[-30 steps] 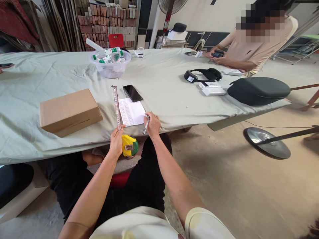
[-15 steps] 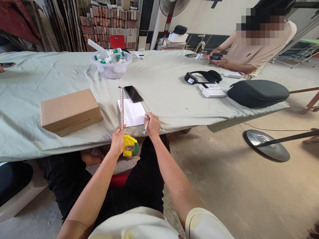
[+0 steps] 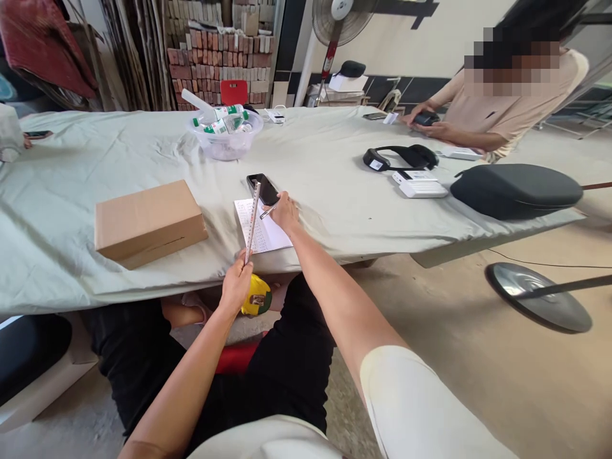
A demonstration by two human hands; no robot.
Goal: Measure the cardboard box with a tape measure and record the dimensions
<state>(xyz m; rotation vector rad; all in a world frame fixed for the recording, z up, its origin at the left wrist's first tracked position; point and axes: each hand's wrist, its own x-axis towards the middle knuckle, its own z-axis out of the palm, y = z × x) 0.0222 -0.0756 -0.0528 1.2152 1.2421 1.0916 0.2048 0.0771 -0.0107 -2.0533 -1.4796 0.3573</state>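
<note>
So, on our cloth-covered surface we've got a cardboard box left of some written-on paper. Our left hand has fingers pinching the tape measure, blade over the paper; our right hand has fingers pinching a pen.

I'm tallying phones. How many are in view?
3, apparently: a near phone at the far edge of the paper, a far phone by a co-worker's hands, and a left phone by another person's hand. Others may be hidden.
</note>
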